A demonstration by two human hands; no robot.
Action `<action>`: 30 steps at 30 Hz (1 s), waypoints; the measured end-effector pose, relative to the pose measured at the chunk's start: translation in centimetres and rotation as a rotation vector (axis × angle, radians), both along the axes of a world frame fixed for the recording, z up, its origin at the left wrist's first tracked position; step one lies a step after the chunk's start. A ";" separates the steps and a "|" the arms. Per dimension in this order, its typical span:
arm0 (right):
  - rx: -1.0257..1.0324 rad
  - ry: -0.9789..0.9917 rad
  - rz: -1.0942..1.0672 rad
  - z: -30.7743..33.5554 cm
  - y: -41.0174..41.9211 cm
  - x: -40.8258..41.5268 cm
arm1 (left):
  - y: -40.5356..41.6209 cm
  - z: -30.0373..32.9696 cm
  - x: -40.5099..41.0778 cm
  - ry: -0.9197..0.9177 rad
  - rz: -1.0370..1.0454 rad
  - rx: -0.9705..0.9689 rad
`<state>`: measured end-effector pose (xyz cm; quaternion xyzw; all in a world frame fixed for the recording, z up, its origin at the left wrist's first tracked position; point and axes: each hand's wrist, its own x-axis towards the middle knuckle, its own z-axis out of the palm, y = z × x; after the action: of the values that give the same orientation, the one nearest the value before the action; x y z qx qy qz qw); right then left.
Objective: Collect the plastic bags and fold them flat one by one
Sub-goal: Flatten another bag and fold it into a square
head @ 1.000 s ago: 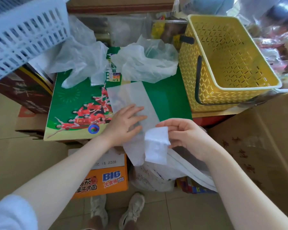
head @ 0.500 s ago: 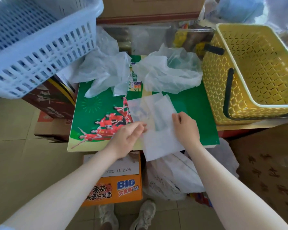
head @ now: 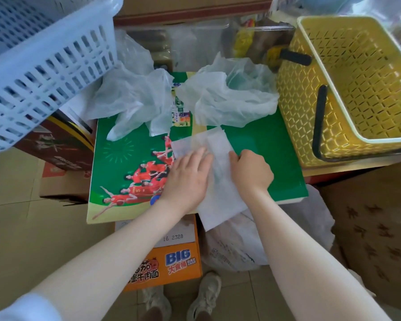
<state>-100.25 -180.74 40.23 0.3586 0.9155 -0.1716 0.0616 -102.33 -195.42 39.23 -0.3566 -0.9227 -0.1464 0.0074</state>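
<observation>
A thin white plastic bag point(head: 219, 181), folded into a long strip, lies on the green printed box top point(head: 271, 144), its near end hanging past the front edge. My left hand point(head: 186, 179) presses flat on the strip's left side, fingers straight. My right hand point(head: 251, 172) rests on its right edge with fingers curled onto the plastic. Two crumpled translucent bags lie behind: one at the back left point(head: 134, 98), one at the back middle point(head: 232, 98).
A yellow basket point(head: 347, 93) with a black handle stands to the right. A pale blue basket point(head: 44, 61) overhangs the left. An orange carton point(head: 162, 265) and a full white bag point(head: 236, 246) sit below the box. Brown cardboard point(head: 375, 228) is on the right.
My right hand brought the strip's near end up, laid it onto the box, then slid along its right edge. My left hand shifted right and now lies flat on the strip.
</observation>
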 end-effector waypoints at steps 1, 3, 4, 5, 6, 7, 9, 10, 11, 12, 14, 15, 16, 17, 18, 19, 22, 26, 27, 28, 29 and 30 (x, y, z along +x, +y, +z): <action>0.018 -0.007 0.003 0.0 -0.1 -0.1 | 0.8 0.1 -0.5 0.018 -0.037 -0.010; 0.044 -0.015 0.013 0.0 -0.2 -0.1 | 2.5 0.5 -1.4 -0.071 -0.086 -0.079; 0.042 -0.015 0.018 0.0 -0.3 -0.1 | 3.0 0.2 -1.9 -0.106 -0.094 -0.133; 0.028 -0.013 0.020 0.1 -0.2 -0.1 | 3.3 -0.4 -2.5 -0.140 -0.083 -0.180; -0.005 -0.011 0.018 0.2 -0.1 0.0 | 3.2 -0.8 -2.9 -0.160 -0.068 -0.223; -0.050 -0.009 0.013 0.3 0.0 0.3 | 3.0 -1.2 -3.3 -0.168 -0.055 -0.247; -0.137 0.000 -0.003 0.4 0.6 1.0 | 2.7 -1.8 -3.8 -0.165 -0.041 -0.247; -0.161 0.008 -0.012 0.4 0.9 1.6 | 2.8 -1.8 -3.9 -0.161 -0.033 -0.249; -0.169 0.014 -0.016 0.4 1.3 2.3 | 2.8 -1.8 -4.0 -0.160 -0.027 -0.251; -0.164 0.019 -0.014 0.3 1.5 3.0 | 3.0 -1.9 -4.1 -0.164 -0.019 -0.252; -0.140 0.020 -0.008 0.1 1.6 3.9 | 3.3 -1.8 -4.3 -0.169 -0.014 -0.270; -0.127 0.023 -0.007 0.0 1.6 4.1 | 3.3 -1.7 -4.4 -0.169 -0.016 -0.281; -0.116 0.024 -0.006 -0.2 1.6 4.2 | 3.3 -1.6 -4.4 -0.161 -0.021 -0.296; -0.103 0.022 -0.007 -0.3 1.5 4.2 | 3.3 -1.5 -4.5 -0.151 -0.024 -0.304; -0.084 0.021 -0.006 -0.4 1.4 4.2 | 3.4 -1.5 -4.5 -0.141 -0.027 -0.307; -0.056 0.021 -0.004 -0.5 1.3 4.2 | 3.5 -1.4 -4.5 -0.138 -0.031 -0.312; 0.090 0.026 0.011 -0.9 0.8 4.5 | 3.5 -1.0 -4.6 -0.133 -0.048 -0.308; 0.245 0.096 0.015 -1.8 0.3 5.0 | 2.5 0.1 -2.0 -0.056 -0.126 -0.227; 0.250 0.115 0.011 -2.0 0.3 5.0 | 2.1 0.2 -1.0 -0.074 -0.163 -0.211; 0.256 0.125 0.016 -2.1 0.3 5.0 | 1.7 0.1 0.1 -0.096 -0.197 -0.207; 0.258 0.132 0.027 -2.2 0.4 5.0 | 1.3 -0.1 1.0 -0.112 -0.219 -0.218; 0.261 0.138 0.041 -2.2 0.5 5.1 | 0.8 -0.3 1.6 -0.121 -0.225 -0.240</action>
<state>-95.19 -180.24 38.03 0.3320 0.9393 -0.0740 -0.0449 -100.73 -194.60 38.89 -0.4465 -0.8866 -0.0563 -0.1071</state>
